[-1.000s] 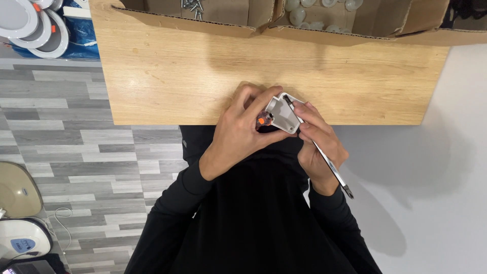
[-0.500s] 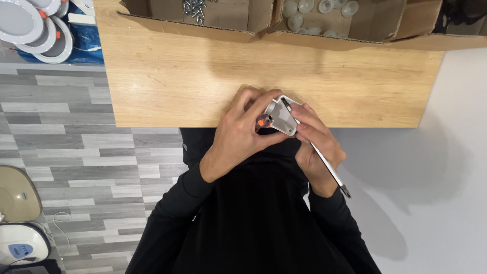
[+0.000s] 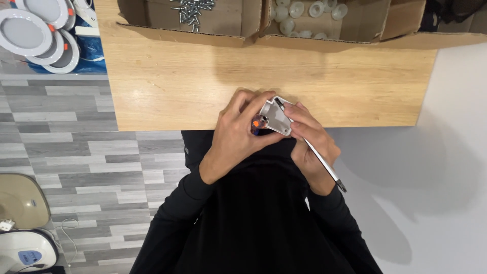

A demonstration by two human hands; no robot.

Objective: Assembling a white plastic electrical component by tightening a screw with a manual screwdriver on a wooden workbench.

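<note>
My left hand (image 3: 236, 137) grips a small grey metal part (image 3: 276, 117) with an orange spot on it, at the near edge of the wooden table (image 3: 177, 86). My right hand (image 3: 312, 144) touches the same part from the right and holds a thin metal tool (image 3: 324, 167) that runs back along my wrist. Both hands sit close together just above my black sleeves.
Two open cardboard boxes stand at the table's far edge: one with screws (image 3: 195, 9), one with white round pieces (image 3: 304, 12). Round white lamp rings (image 3: 38, 33) lie on the floor at the top left. A white device (image 3: 25, 251) sits at the bottom left.
The view has shifted slightly, with the table and boxes lower in the picture. My hands keep the same hold on the part and the tool.
</note>
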